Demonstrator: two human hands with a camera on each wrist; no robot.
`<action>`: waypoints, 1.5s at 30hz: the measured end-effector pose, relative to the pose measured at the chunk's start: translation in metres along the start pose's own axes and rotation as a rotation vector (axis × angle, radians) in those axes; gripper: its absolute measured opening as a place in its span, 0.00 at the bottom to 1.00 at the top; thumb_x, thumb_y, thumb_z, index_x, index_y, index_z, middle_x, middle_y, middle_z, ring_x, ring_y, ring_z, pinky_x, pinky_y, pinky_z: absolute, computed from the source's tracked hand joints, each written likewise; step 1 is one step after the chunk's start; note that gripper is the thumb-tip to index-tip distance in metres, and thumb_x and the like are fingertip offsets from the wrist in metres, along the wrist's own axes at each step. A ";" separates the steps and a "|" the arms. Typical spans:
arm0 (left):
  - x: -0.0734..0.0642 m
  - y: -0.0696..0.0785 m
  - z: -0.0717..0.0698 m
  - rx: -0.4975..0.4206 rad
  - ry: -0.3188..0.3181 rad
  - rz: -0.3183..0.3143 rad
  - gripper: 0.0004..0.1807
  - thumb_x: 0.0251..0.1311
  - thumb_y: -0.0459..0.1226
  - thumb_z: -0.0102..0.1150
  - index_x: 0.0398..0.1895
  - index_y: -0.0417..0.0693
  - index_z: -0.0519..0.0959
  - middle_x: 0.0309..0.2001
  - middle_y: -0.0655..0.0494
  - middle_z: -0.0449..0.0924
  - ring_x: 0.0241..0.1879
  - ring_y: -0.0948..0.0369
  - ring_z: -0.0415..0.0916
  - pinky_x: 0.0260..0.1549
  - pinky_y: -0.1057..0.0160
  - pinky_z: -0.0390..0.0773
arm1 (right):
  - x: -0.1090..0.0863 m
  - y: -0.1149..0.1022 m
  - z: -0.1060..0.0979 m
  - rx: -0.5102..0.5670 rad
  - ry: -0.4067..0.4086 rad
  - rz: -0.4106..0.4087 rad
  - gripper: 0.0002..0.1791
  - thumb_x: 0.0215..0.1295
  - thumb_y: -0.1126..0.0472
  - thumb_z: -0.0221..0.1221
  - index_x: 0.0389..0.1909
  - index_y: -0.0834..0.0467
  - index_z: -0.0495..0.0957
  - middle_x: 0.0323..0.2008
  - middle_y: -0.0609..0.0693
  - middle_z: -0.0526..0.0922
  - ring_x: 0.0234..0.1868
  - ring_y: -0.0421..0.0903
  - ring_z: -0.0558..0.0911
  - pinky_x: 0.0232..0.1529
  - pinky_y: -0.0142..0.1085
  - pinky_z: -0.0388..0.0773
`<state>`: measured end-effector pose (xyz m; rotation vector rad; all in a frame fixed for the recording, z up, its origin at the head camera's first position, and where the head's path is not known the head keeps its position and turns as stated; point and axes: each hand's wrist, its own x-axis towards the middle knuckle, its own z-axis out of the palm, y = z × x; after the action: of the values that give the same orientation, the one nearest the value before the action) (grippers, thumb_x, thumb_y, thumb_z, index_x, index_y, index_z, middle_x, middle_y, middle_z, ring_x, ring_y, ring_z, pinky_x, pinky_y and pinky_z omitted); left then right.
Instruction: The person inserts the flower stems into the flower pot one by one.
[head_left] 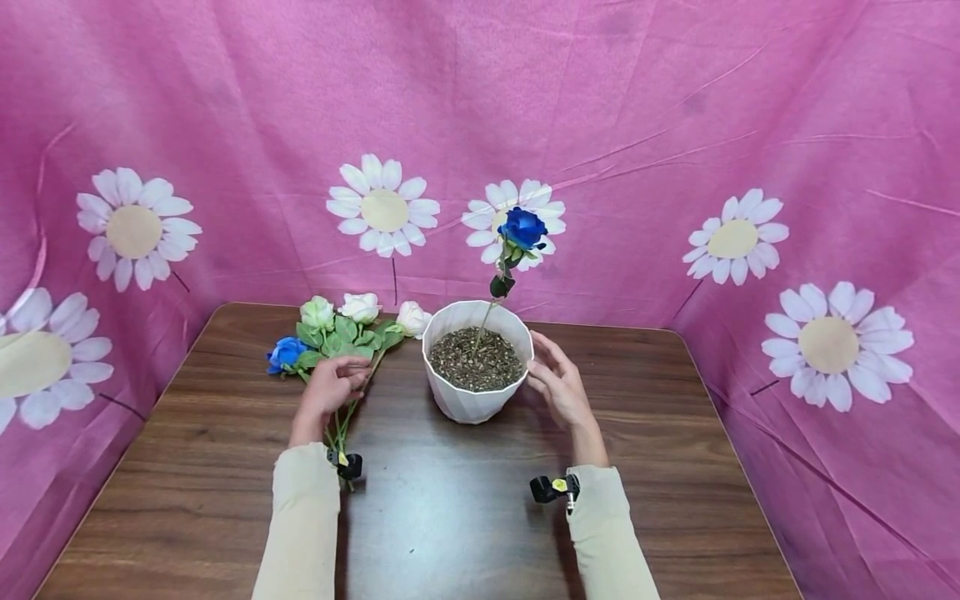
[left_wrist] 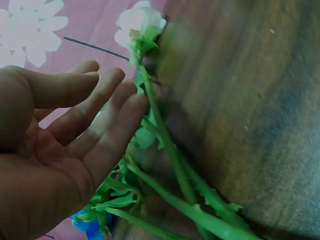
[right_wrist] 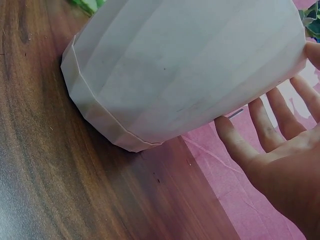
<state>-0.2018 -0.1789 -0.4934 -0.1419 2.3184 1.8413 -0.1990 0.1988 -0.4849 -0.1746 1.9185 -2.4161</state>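
A white faceted pot (head_left: pixel 468 406) full of dark, grainy soil (head_left: pixel 477 360) stands towards the back of the table. One blue rose (head_left: pixel 522 228) rises from the soil on a thin, leafy stem. My right hand (head_left: pixel 561 387) rests its fingertips against the pot's right side; in the right wrist view its fingers (right_wrist: pixel 265 127) are spread along the pot wall (right_wrist: pixel 185 70). Left of the pot, my left hand (head_left: pixel 330 390) hovers over the green stems (left_wrist: pixel 167 150) of a loose bunch, its fingers loosely bent and nothing gripped in them.
The bunch lies on the brown wooden table (head_left: pixel 435 517), with white roses (head_left: pixel 360 307), a greenish-white rose (head_left: pixel 317 312) and another blue rose (head_left: pixel 285 356). A pink cloth (head_left: pixel 637 100) printed with daisies surrounds the table's back and sides.
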 end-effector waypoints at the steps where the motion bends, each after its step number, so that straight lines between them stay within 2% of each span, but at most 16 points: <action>1: 0.000 -0.001 0.001 0.018 -0.002 -0.002 0.19 0.70 0.22 0.52 0.63 0.24 0.72 0.57 0.27 0.77 0.50 0.45 0.81 0.44 0.56 0.87 | 0.000 0.000 0.000 0.001 -0.001 -0.001 0.32 0.71 0.74 0.51 0.75 0.67 0.57 0.72 0.65 0.62 0.59 0.45 0.77 0.54 0.36 0.81; 5: -0.001 -0.006 0.002 0.056 -0.005 -0.022 0.20 0.70 0.23 0.53 0.64 0.25 0.72 0.58 0.28 0.76 0.53 0.42 0.79 0.48 0.54 0.85 | 0.000 0.000 0.000 0.003 -0.003 -0.003 0.33 0.71 0.74 0.51 0.75 0.67 0.57 0.72 0.65 0.62 0.59 0.45 0.77 0.54 0.36 0.81; 8: 0.000 -0.008 0.002 0.084 -0.004 -0.033 0.20 0.70 0.24 0.53 0.64 0.25 0.72 0.58 0.28 0.76 0.53 0.42 0.79 0.46 0.57 0.85 | 0.000 0.000 0.000 0.000 -0.001 -0.003 0.32 0.71 0.74 0.51 0.75 0.67 0.58 0.72 0.65 0.62 0.59 0.45 0.76 0.55 0.37 0.81; 11: 0.002 -0.009 0.001 0.161 0.007 -0.014 0.20 0.69 0.25 0.55 0.62 0.27 0.74 0.56 0.29 0.79 0.51 0.43 0.79 0.42 0.63 0.82 | 0.000 0.000 0.000 -0.002 -0.001 -0.002 0.32 0.70 0.74 0.51 0.75 0.67 0.58 0.72 0.65 0.62 0.60 0.46 0.76 0.55 0.37 0.81; 15: 0.004 -0.012 -0.001 0.276 0.015 0.013 0.18 0.67 0.26 0.58 0.58 0.28 0.77 0.50 0.31 0.82 0.49 0.43 0.79 0.40 0.65 0.77 | 0.000 -0.001 0.001 0.001 -0.005 -0.005 0.33 0.70 0.73 0.51 0.75 0.67 0.57 0.72 0.65 0.62 0.61 0.48 0.75 0.54 0.36 0.81; 20: 0.006 -0.012 -0.002 0.318 0.005 -0.003 0.18 0.66 0.28 0.59 0.58 0.29 0.77 0.49 0.32 0.83 0.49 0.44 0.79 0.40 0.62 0.78 | 0.000 -0.002 0.001 0.008 -0.008 -0.005 0.33 0.70 0.74 0.51 0.75 0.67 0.57 0.72 0.66 0.62 0.60 0.47 0.76 0.52 0.34 0.82; 24: 0.009 -0.009 -0.001 0.369 -0.008 -0.018 0.18 0.67 0.29 0.60 0.58 0.29 0.77 0.50 0.33 0.83 0.51 0.41 0.79 0.46 0.53 0.81 | -0.001 -0.002 0.001 0.009 -0.001 0.000 0.33 0.70 0.73 0.51 0.75 0.67 0.58 0.72 0.65 0.63 0.58 0.45 0.77 0.51 0.34 0.82; 26: 0.012 -0.008 0.000 0.417 -0.018 -0.016 0.19 0.66 0.30 0.61 0.58 0.29 0.78 0.49 0.34 0.84 0.51 0.40 0.80 0.49 0.47 0.80 | -0.001 -0.002 0.002 0.008 0.001 0.001 0.33 0.70 0.73 0.51 0.75 0.67 0.58 0.72 0.65 0.63 0.58 0.45 0.77 0.51 0.34 0.82; 29: 0.018 -0.007 0.002 0.509 -0.018 0.008 0.19 0.63 0.31 0.64 0.56 0.31 0.79 0.46 0.37 0.85 0.49 0.42 0.81 0.52 0.45 0.79 | -0.001 -0.002 0.001 0.010 0.004 0.005 0.33 0.70 0.74 0.51 0.75 0.67 0.57 0.72 0.66 0.62 0.57 0.44 0.77 0.51 0.34 0.82; 33: 0.026 -0.003 0.005 0.609 -0.023 0.017 0.21 0.59 0.33 0.68 0.55 0.35 0.81 0.42 0.41 0.86 0.43 0.46 0.81 0.47 0.47 0.79 | -0.001 -0.003 0.002 0.013 0.010 0.011 0.33 0.70 0.74 0.51 0.75 0.67 0.57 0.72 0.66 0.62 0.58 0.46 0.77 0.50 0.34 0.82; 38: 0.029 0.001 0.006 0.634 -0.036 -0.019 0.22 0.57 0.31 0.66 0.56 0.38 0.82 0.44 0.42 0.85 0.37 0.51 0.78 0.39 0.53 0.79 | -0.001 -0.004 0.003 0.014 0.008 0.016 0.33 0.70 0.75 0.51 0.75 0.67 0.57 0.72 0.66 0.62 0.59 0.48 0.77 0.52 0.34 0.82; 42: 0.031 0.002 0.008 0.546 -0.099 -0.061 0.23 0.59 0.30 0.64 0.60 0.35 0.80 0.47 0.39 0.84 0.27 0.58 0.76 0.34 0.59 0.82 | 0.000 -0.004 0.003 0.017 0.003 0.002 0.32 0.71 0.75 0.50 0.75 0.67 0.57 0.71 0.66 0.63 0.59 0.49 0.77 0.52 0.36 0.82; 45: 0.032 0.002 0.010 0.462 -0.153 -0.090 0.23 0.62 0.28 0.62 0.61 0.31 0.77 0.51 0.35 0.82 0.27 0.60 0.78 0.33 0.59 0.86 | 0.000 -0.003 0.003 0.016 0.006 -0.006 0.32 0.71 0.75 0.50 0.75 0.67 0.58 0.71 0.66 0.63 0.58 0.47 0.77 0.52 0.36 0.82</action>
<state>-0.2329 -0.1676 -0.5005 -0.0395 2.5047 1.1885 -0.1980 0.1961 -0.4813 -0.1719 1.9031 -2.4380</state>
